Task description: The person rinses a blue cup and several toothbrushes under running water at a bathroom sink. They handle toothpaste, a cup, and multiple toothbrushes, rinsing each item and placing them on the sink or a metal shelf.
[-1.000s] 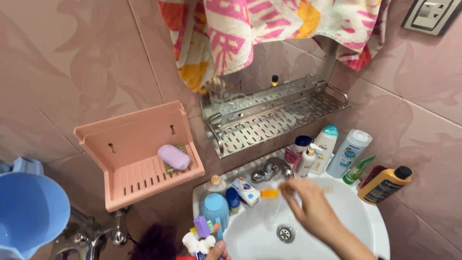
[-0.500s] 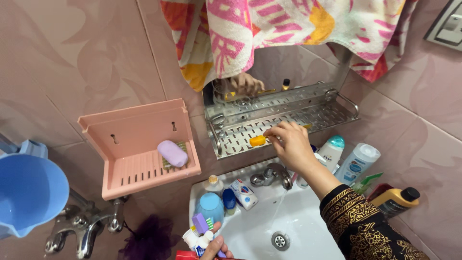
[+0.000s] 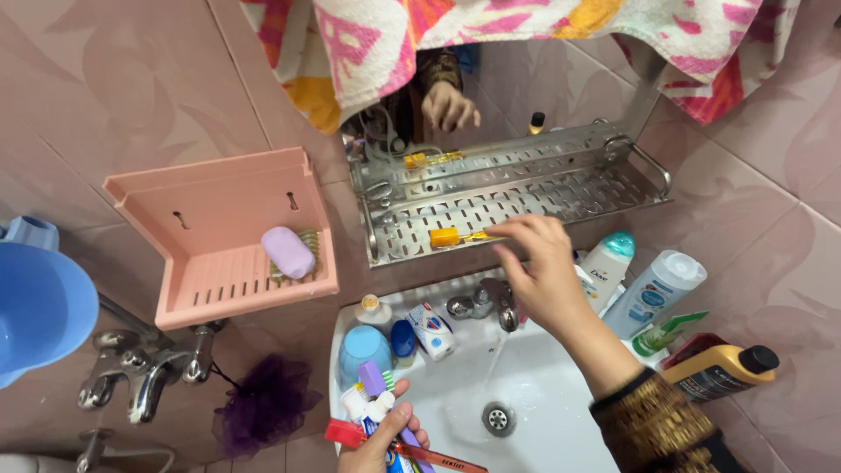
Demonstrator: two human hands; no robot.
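The right hand reaches up to the steel shelf, thumb and forefinger pinched together on the handle end of an orange toothbrush. The brush lies flat on the shelf's perforated floor, its chunky orange head pointing left, toward the shelf's left rail. Its thin handle is mostly hidden by the fingertips.

The left hand, low in the view, is closed round a bundle of brushes and tubes: a purple brush head, white caps and a red handle stick out of the fist.

Beneath the right wrist, the tap runs a thin stream into the white sink. Bottles crowd the sink's right rim. To the left, a pink soap rack on the tiled wall holds a lilac soap.
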